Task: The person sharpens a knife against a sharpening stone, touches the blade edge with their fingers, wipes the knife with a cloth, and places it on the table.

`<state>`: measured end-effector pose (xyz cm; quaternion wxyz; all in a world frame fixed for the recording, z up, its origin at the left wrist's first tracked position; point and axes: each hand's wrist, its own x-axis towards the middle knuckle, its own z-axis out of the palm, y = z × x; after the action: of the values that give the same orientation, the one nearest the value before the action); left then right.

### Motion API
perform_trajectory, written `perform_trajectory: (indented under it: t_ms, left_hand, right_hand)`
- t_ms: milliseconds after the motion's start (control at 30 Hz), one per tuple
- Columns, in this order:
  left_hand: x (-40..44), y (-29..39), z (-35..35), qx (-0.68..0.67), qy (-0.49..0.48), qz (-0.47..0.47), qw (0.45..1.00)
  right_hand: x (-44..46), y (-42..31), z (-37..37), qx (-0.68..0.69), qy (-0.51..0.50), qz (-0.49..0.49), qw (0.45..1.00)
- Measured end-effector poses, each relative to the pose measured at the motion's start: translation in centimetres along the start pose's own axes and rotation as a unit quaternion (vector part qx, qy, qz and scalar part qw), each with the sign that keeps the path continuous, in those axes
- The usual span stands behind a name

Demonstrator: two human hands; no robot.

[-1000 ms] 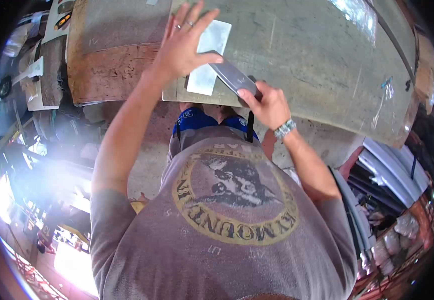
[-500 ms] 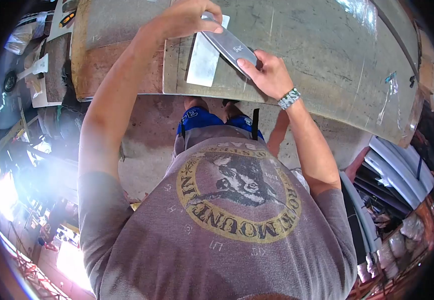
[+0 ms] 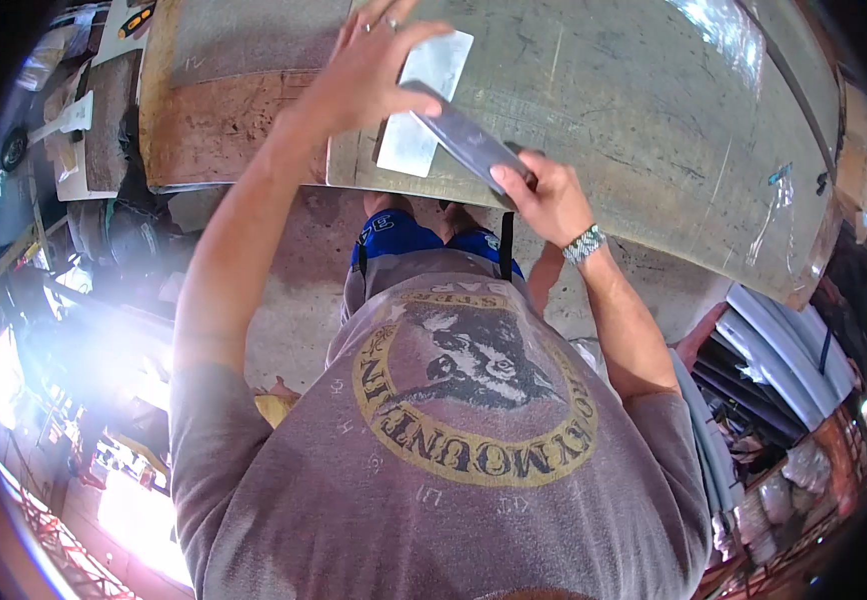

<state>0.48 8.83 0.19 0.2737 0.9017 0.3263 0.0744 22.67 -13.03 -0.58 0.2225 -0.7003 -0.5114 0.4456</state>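
My right hand (image 3: 554,198) grips the lower end of a long, flat grey strip (image 3: 474,138), thumb on top, just above the workbench (image 3: 634,130). The strip is tilted from upper left to lower right and slightly blurred; a small faint mark shows on its face. My left hand (image 3: 374,70) has its fingers spread at the strip's upper end. Its thumb lies over or beside that end; whether it touches cannot be told. A white rectangular sheet (image 3: 409,150) lies on the bench beneath the strip, partly covered by it and by my left hand.
An orange-and-black utility knife (image 3: 137,22) lies at the upper left, with a white-handled tool (image 3: 72,118) below it. A dark strap (image 3: 789,85) crosses the bench's right side. Stacked grey curved pieces (image 3: 779,345) stand at the lower right.
My left hand has gone from pinching the strip's upper end to spread fingers. The strip and my right hand have moved down and slightly right in view.
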Motion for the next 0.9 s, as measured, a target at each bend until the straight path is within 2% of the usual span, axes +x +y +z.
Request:
perform_trajectory:
  t_ms: [33, 67, 167, 267, 333, 367, 467, 567, 600, 700, 733, 833, 867, 900]
  left_hand:
    - [1.0, -1.0, -0.1, 0.016, -0.021, -0.026, 0.999]
    - [3.1, -6.4, 1.8, -0.005, -0.054, -0.070, 0.996]
    - [5.2, -5.3, -4.5, -0.024, 0.060, 0.026, 0.998]
    - [4.4, -3.8, -2.4, -0.001, -0.018, 0.025, 1.000]
    - [0.8, 0.3, 0.5, 0.013, 0.017, 0.041, 0.999]
    - [-0.1, 1.3, 1.3, 0.022, 0.035, 0.049, 0.998]
    - [2.3, -3.5, 0.5, 0.017, 0.065, -0.014, 0.998]
    - [6.3, -6.8, -3.8, -0.097, 0.049, -0.016, 0.994]
    - [5.8, -6.5, -2.9, 0.016, 0.068, -0.002, 0.998]
    - [1.2, -0.6, 1.0, 0.047, 0.082, 0.030, 0.995]
    - [-0.2, 0.2, 2.1, 0.008, 0.052, -0.002, 0.999]
    - [2.7, -3.9, -0.3, 0.084, 0.097, -0.026, 0.991]
    - [4.1, -6.6, -1.2, 0.036, 0.064, -0.066, 0.995]
    - [4.4, -6.5, -1.3, -0.016, 0.062, -0.053, 0.997]
  right_hand:
    - [1.9, -0.4, 0.1, 0.004, 0.011, -0.026, 1.000]
    - [3.5, -0.9, 0.2, 0.009, 0.024, -0.047, 0.999]
    - [7.4, -2.9, -0.8, -0.054, 0.035, -0.068, 0.996]
    - [5.2, -1.9, -2.1, -0.057, -0.012, -0.065, 0.996]
    - [0.2, -1.1, -1.7, 0.035, -0.025, -0.029, 0.999]
    - [0.7, -0.9, -1.3, 0.020, -0.011, -0.029, 0.999]
    - [3.1, -1.9, 0.5, -0.016, 0.045, -0.022, 0.999]
    - [8.6, -3.0, 0.5, -0.003, 0.060, -0.028, 0.998]
    - [7.7, -3.3, -0.2, -0.002, 0.042, -0.028, 0.999]
    - [1.2, -0.6, -0.3, 0.053, 0.003, -0.041, 0.998]
    - [2.1, -0.7, -0.1, 0.041, 0.011, -0.040, 0.998]
    - [4.4, -1.7, 0.7, 0.005, 0.054, -0.026, 0.998]
    - [7.6, -2.7, 0.5, -0.010, 0.061, -0.034, 0.997]
    - [8.9, -3.2, 0.4, -0.026, 0.070, -0.043, 0.996]
